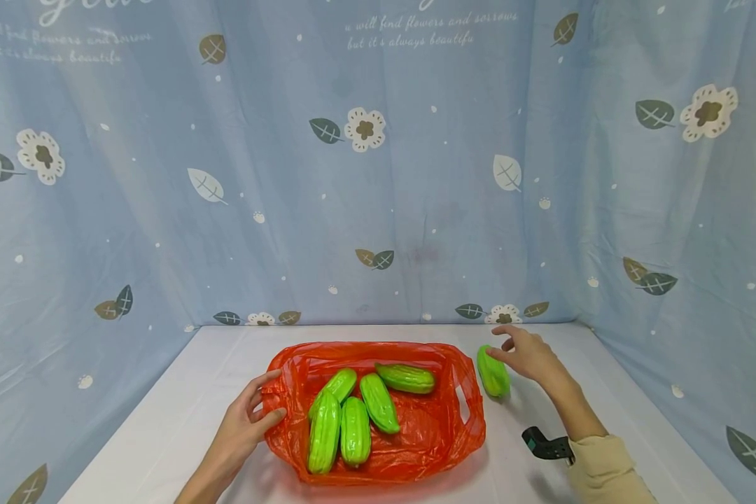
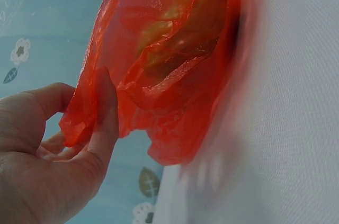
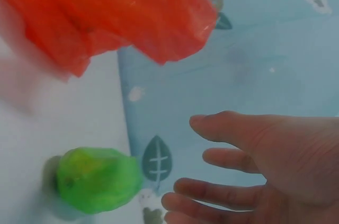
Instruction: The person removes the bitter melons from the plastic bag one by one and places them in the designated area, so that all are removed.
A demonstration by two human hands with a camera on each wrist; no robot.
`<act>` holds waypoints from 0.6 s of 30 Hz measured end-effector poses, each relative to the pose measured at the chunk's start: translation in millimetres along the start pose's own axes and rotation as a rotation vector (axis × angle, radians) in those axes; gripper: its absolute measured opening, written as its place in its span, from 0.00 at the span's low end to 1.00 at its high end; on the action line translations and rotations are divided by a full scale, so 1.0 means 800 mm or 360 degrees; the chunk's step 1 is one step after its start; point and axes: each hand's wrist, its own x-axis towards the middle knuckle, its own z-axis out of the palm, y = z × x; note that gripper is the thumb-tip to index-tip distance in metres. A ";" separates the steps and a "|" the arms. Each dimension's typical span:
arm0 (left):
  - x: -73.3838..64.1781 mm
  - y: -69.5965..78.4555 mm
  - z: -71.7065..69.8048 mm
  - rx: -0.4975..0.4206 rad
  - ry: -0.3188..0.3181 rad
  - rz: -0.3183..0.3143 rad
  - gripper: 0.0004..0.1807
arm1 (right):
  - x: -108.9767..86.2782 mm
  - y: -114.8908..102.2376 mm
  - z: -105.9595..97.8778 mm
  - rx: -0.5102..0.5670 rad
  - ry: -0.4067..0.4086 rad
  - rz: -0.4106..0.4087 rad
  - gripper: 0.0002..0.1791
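On our worktop: we see a red plastic bag with five green vegetables inside.
Left hand: we pinch the bag's left edge between thumb and fingers.
Right hand: our fingers spread loosely near a sixth vegetable, just right of the bag.

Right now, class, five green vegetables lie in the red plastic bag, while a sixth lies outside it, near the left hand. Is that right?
Not quite: the head view shows the sixth vegetable near the right hand, not the left hand. The rest stands: five green vegetables lie in the red plastic bag, and the sixth lies outside it.
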 end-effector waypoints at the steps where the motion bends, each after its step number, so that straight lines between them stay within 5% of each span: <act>1: 0.000 0.000 0.000 0.0001 -0.0001 -0.0001 0.34 | -0.001 -0.003 -0.002 -0.0003 0.0005 -0.0007 0.32; 18: 0.000 0.000 -0.001 -0.0013 -0.0020 0.0018 0.35 | -0.027 -0.055 -0.034 -0.0097 0.0038 -0.0133 0.31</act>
